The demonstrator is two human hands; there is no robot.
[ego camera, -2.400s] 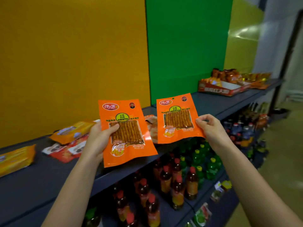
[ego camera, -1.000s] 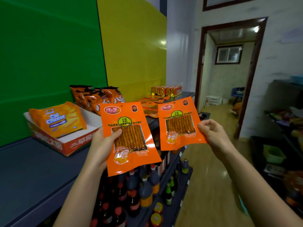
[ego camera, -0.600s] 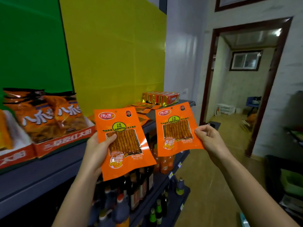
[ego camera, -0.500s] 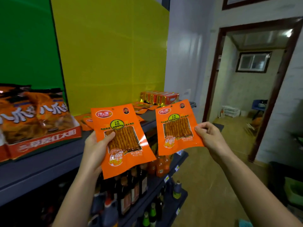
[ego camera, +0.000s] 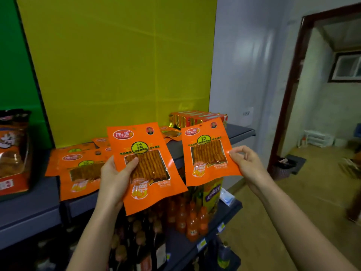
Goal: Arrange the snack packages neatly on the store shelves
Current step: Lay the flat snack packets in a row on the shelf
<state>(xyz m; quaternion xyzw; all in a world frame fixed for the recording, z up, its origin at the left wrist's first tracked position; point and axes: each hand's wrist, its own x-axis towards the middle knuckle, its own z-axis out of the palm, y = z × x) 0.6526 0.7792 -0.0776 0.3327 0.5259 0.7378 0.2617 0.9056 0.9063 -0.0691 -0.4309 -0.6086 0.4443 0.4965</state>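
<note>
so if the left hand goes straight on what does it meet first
Probably the orange packets lying on the top shelf, just beyond the left hand and its packet; depth is unclear.

A yellow panel [ego camera: 117,65] fills 11 o'clock, with a green panel [ego camera: 13,75] at 9. Orange bottles [ego camera: 192,225] stand at 6. A dark-framed doorway [ego camera: 289,94] opens at 3, with a window [ego camera: 347,66] beyond it.
</note>
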